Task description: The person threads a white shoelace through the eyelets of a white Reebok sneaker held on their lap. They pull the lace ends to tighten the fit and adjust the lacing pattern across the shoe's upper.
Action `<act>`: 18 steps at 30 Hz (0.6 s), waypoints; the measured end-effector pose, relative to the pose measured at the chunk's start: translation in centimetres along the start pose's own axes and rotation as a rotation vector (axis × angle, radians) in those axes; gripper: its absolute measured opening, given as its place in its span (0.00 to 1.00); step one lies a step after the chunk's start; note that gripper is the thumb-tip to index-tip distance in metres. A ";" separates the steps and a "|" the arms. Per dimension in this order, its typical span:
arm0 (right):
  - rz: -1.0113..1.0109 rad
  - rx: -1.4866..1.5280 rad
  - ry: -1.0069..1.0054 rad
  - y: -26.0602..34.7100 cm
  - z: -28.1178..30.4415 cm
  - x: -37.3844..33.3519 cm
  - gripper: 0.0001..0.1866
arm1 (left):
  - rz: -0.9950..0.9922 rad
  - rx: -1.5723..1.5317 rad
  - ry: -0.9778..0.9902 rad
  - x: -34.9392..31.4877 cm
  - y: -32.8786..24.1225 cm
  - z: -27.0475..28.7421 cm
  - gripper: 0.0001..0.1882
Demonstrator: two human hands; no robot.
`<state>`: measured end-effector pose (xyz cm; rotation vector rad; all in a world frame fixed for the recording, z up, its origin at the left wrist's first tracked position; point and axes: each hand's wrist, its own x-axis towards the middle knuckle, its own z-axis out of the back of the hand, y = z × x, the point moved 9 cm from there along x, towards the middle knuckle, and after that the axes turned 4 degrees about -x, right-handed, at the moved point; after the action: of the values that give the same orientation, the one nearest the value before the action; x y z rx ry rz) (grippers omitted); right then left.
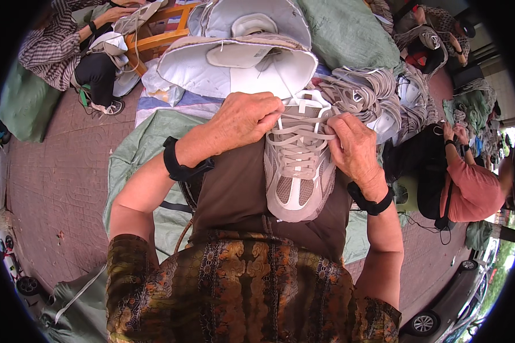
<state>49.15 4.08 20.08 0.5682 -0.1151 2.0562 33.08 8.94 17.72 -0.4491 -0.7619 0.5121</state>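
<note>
A beige and grey sneaker (296, 191) lies on my lap, its toe pointing toward me and its white-lined opening away from me. Its grey-beige shoelace (296, 139) runs in crossed rows through the eyelets. At the upper left of the shoe, my left hand (245, 119) is closed in a pinch on the lace near the top eyelets. On the opposite side my right hand (353, 142) pinches a stretch of the same lace between thumb and fingers. Both lace tips are hidden by my fingers.
Just beyond the sneaker are large white-lined shoe uppers or pieces (240, 63). Bundled grey shoes (363, 94) pile up to the right, beside a green sack (355, 34). Other people sit nearby, one in a pink top (469, 183). A wooden chair (166, 26) stands far left.
</note>
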 end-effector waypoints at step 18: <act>-0.321 0.372 -0.133 -2.6 -2.4 -1.1 0.04 | 0.679 -1.473 0.340 -3.6 1.9 -3.8 0.11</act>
<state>50.95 5.38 17.08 0.8914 0.2710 1.7321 33.21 7.62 12.33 -2.1557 -0.5243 0.3938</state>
